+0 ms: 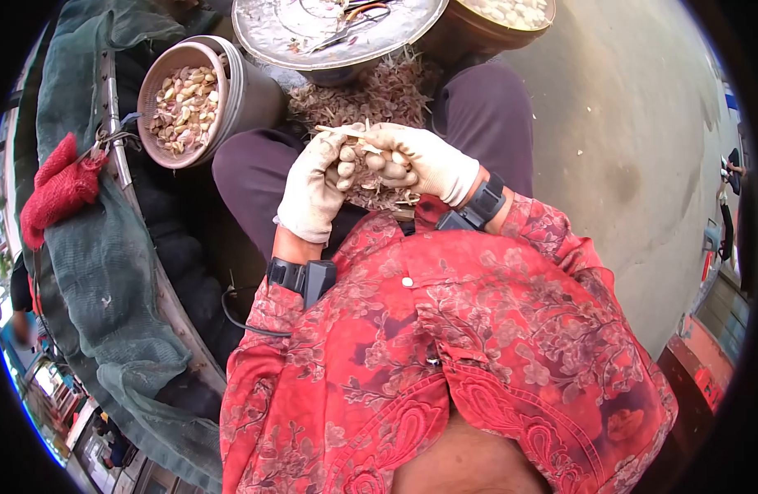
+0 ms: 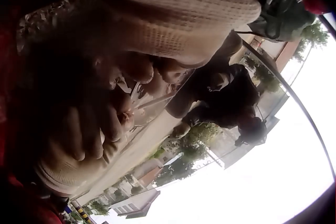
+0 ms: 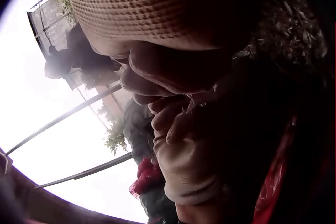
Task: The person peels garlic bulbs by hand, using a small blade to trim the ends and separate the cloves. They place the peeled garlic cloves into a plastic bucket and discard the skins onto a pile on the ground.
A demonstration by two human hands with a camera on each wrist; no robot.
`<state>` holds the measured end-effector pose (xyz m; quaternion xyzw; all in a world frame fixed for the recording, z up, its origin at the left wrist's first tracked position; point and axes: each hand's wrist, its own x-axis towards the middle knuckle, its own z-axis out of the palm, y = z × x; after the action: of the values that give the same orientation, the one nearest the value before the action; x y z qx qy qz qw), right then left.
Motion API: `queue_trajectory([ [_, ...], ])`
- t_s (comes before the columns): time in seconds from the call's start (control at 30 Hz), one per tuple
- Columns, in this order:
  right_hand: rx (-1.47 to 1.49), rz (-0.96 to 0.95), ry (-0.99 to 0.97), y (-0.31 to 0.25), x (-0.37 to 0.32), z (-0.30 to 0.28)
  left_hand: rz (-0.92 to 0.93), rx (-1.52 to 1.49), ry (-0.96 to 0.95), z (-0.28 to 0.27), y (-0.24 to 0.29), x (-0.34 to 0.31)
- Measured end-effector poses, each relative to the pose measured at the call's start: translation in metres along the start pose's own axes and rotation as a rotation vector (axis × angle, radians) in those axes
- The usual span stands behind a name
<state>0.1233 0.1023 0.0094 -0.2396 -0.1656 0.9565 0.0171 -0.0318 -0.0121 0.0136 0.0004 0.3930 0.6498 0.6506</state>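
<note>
White gloves cover both hands, which meet above a heap of dry peelings (image 1: 358,95) between the knees. The left hand (image 1: 313,193) curls its fingers around pale garlic, and the right hand (image 1: 432,160) pinches at the same garlic (image 1: 370,150) from the other side. A thin pale strip (image 1: 338,130) lies across the fingertips. In the left wrist view the left hand (image 2: 173,19) is close above the right hand (image 2: 79,145). The right wrist view shows the right hand (image 3: 142,19) over the left hand (image 3: 184,166); fingers and shadow hide most of the garlic there.
A bucket of cloves (image 1: 185,111) stands at the left. Ahead is a round metal lid (image 1: 263,37) with scissors (image 1: 346,33) on it, beside a basin of pale cloves (image 1: 510,12). Green netting (image 1: 115,272) and a red mesh bag (image 1: 66,185) hang along the left.
</note>
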Motion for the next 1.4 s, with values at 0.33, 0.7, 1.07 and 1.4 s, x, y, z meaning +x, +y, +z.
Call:
queue_trajectory([
  [0.33,-0.075,0.070,0.164,0.001,-0.003,-0.011,0.461,-0.251,0.140,-0.062,0.118,0.016],
  [0.7,-0.065,0.058,0.234,-0.006,0.013,0.000,0.129,0.041,0.168,-0.034,0.063,0.023],
  [1.07,-0.277,-0.187,0.239,-0.006,0.032,0.006,-0.222,-0.258,0.029,-0.002,-0.016,0.034],
  [1.4,-0.505,-0.320,0.306,-0.054,0.023,0.020,-0.259,-0.353,-0.065,-0.015,-0.013,0.042],
])
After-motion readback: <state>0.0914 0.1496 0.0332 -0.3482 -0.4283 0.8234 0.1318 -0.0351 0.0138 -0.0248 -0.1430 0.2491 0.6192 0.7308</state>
